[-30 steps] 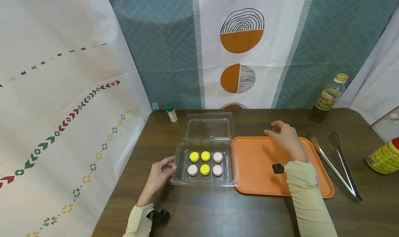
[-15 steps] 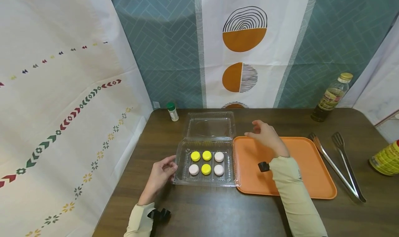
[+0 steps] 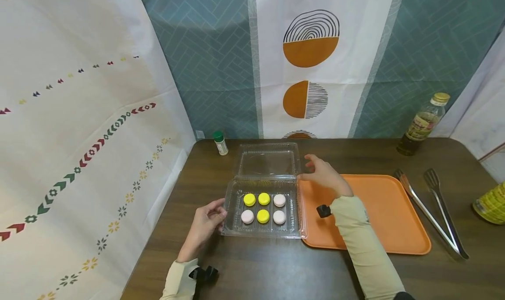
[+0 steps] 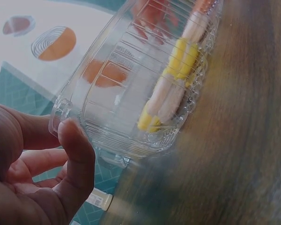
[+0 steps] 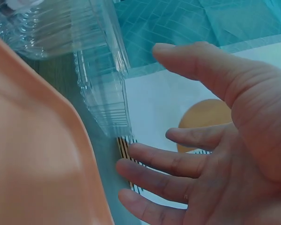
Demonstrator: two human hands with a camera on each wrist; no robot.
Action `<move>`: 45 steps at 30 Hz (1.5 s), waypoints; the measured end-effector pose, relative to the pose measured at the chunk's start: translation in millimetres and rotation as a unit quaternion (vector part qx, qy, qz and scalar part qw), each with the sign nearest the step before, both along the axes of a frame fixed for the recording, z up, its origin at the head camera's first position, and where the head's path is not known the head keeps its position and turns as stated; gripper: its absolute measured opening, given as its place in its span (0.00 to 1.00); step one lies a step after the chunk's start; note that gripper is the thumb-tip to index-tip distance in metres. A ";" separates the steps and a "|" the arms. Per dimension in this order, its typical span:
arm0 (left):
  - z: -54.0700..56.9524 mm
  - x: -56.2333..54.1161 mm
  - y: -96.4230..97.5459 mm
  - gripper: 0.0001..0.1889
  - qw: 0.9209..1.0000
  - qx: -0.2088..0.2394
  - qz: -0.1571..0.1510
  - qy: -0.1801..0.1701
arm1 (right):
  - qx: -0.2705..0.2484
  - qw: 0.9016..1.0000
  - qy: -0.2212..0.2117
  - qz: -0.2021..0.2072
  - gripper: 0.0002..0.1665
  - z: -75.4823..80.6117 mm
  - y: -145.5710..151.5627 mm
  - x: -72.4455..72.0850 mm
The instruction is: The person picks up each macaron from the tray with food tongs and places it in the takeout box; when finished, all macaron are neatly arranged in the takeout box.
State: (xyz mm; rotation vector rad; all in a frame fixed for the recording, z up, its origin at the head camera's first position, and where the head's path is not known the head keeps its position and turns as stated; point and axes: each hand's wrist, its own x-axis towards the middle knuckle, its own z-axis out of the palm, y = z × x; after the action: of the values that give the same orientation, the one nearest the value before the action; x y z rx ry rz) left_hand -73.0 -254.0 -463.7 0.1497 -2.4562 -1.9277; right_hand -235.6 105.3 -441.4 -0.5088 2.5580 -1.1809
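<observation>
A clear plastic clamshell box (image 3: 258, 232) lies on the table with its lid (image 3: 268, 162) folded back behind it. Inside are yellow macarons (image 3: 249, 199) and pale pink macarons (image 3: 279, 200) in two rows. My left hand (image 3: 205, 223) pinches the box's left rim between thumb and index finger; the left wrist view shows this grip (image 4: 61, 159) up close. Above the back left corner of the orange tray (image 3: 378, 212), my right hand (image 3: 323, 175) reaches toward the lid's right side. In the right wrist view its fingers (image 5: 168, 180) are spread, holding nothing.
Metal kitchen tongs (image 3: 443, 216) lie just right of the tray. An oil bottle (image 3: 420, 126) stands at the back right, and a yellow can (image 3: 491, 205) at the right edge. A small green-capped jar (image 3: 221, 144) stands at the back left.
My right hand has moved left across the tray to near the lid's right edge. The left hand still holds the box rim.
</observation>
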 end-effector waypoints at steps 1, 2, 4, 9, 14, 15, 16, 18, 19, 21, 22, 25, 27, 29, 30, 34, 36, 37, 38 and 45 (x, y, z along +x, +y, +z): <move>0.3 0.6 0.4 0.22 1.000 0.003 0.001 -0.001 | -0.004 1.000 -0.004 0.000 0.50 -0.7 -1.1 -0.2; 0.7 1.2 0.9 0.21 1.000 0.004 0.000 -0.001 | -0.007 1.000 -0.008 0.001 0.49 -1.5 -2.0 -0.3; 0.2 1.6 1.3 0.21 1.000 0.007 -0.001 -0.001 | -0.010 1.000 -0.012 0.003 0.49 -2.9 -3.2 -1.1; 0.7 1.0 2.6 0.21 1.000 0.015 -0.005 0.000 | -0.014 1.000 -0.017 0.006 0.50 -4.9 -5.1 -2.8; -0.1 -0.3 2.1 0.21 1.000 0.009 -0.007 0.003 | -0.022 1.000 -0.014 0.002 0.50 -4.3 -6.8 -1.4; -0.3 -0.2 1.9 0.21 1.000 0.009 -0.006 0.002 | -0.022 1.000 -0.012 0.001 0.51 -4.3 -7.1 -1.1; -0.4 -0.2 1.9 0.21 1.000 0.009 -0.006 0.002 | -0.023 1.000 -0.012 0.000 0.51 -4.4 -7.6 -0.9; -0.4 -0.1 2.0 0.21 1.000 0.009 -0.005 0.001 | -0.023 1.000 -0.009 -0.004 0.51 -3.8 -8.5 -0.8; -0.2 -0.3 2.1 0.21 1.000 0.011 -0.004 -0.001 | -0.024 1.000 -0.006 -0.008 0.52 -3.6 -9.1 -1.0; 0.2 -0.2 2.2 0.21 1.000 0.013 -0.003 -0.001 | -0.021 1.000 0.006 -0.020 0.53 -2.9 -11.4 -1.6; 0.5 -0.3 2.2 0.21 1.000 0.011 -0.003 -0.001 | -0.020 0.999 0.014 -0.026 0.54 -2.7 -12.7 -1.9; 0.7 -0.4 1.5 0.21 1.000 0.009 -0.003 0.001 | -0.018 0.998 0.038 -0.042 0.56 -1.2 -16.8 -1.2; 0.5 -0.2 0.9 0.21 1.000 0.003 -0.004 0.003 | -0.018 0.997 0.050 -0.049 0.57 0.1 -19.3 -0.2; 0.2 -0.4 0.4 0.21 1.000 0.000 -0.006 0.003 | -0.019 0.997 0.052 -0.053 0.58 2.0 -21.4 1.3; 0.4 -0.2 0.2 0.22 1.000 -0.002 -0.007 0.004 | -0.018 0.997 0.054 -0.055 0.59 3.1 -22.3 2.0; 1.1 -0.6 0.0 0.22 1.000 -0.001 -0.007 0.002 | -0.012 0.996 0.060 -0.060 0.58 5.7 -24.7 4.3; 1.3 -0.8 -0.1 0.22 1.000 -0.001 -0.006 0.002 | -0.010 0.996 0.066 -0.062 0.57 5.9 -25.4 4.6; 1.3 -1.0 -0.1 0.22 1.000 -0.002 -0.006 0.002 | -0.010 0.996 0.068 -0.063 0.57 5.9 -25.8 4.7; 1.6 -1.3 0.0 0.22 1.000 0.001 -0.005 0.001 | -0.010 0.995 0.070 -0.063 0.57 5.8 -26.2 4.8; 2.5 -1.8 -0.5 0.21 1.000 -0.010 0.001 -0.004 | -0.029 0.995 0.074 -0.052 0.51 7.1 -30.3 7.3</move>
State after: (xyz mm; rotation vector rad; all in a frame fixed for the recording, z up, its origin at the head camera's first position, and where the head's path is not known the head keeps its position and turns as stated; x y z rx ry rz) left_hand -74.8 -254.5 -461.3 0.1579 -2.4777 -1.9056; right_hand -228.3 75.0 -434.3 -0.4980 2.7106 -1.3032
